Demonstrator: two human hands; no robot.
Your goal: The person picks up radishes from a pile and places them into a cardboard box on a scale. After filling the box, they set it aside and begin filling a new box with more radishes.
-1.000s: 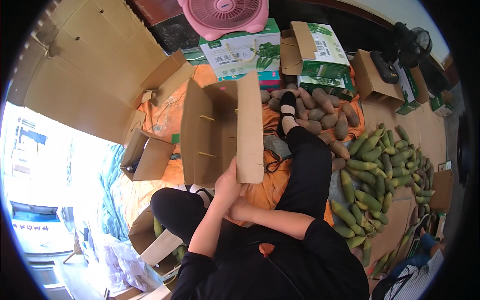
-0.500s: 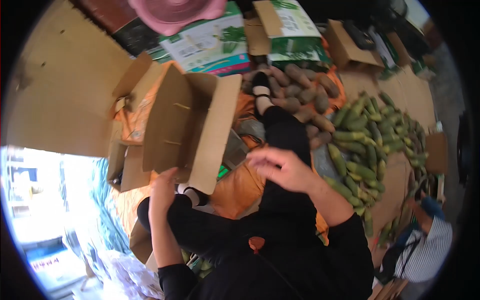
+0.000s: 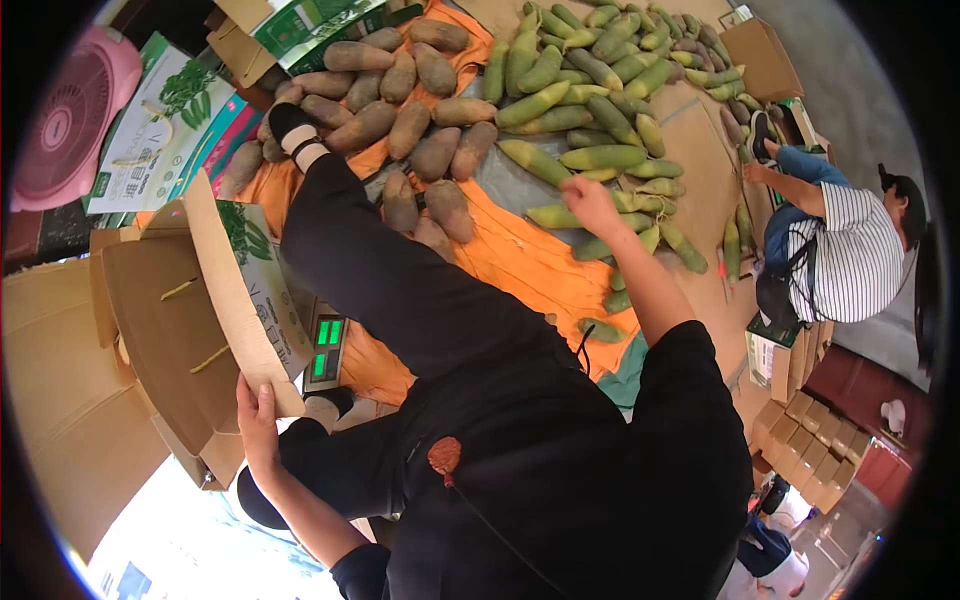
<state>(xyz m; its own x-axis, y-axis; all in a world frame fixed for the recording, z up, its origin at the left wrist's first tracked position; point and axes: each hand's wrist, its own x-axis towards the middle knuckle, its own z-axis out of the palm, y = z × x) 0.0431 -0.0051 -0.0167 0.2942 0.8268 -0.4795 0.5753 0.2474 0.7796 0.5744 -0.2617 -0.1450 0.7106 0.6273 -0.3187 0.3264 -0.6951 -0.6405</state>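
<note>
The L hand [image 3: 258,425] holds a big cardboard box [image 3: 155,320] by the low end of its long flap [image 3: 238,295], w/ the thumb on the card. The box is wide open on the person's L side, just past the L knee [image 3: 258,492]. Two bits of yellow cord [image 3: 180,289] show on its inside wall. A scale [image 3: 326,348] w/ green lit-up nos. pokes out b/w the box & the R leg [image 3: 345,220].

The R hand [image 3: 592,205] is stretched out to the pile of green radishes [image 3: 605,157], fingers bent. It seems to touch one at the near side, but can't tell if it's gripping it, as the fingertips are hard to see.

Fat brown root veg [image 3: 408,130] lie in a heap by the R foot, next to the radishes, some on an orange sheet [image 3: 520,270]. A pink fan [image 3: 75,125] & a white-&-green carton [image 3: 150,135] are side by side at the far L. Way over on the R, another person [image 3: 850,240] in a stripy top is down low, nr a stack of small brown cartons [image 3: 810,450].
</note>
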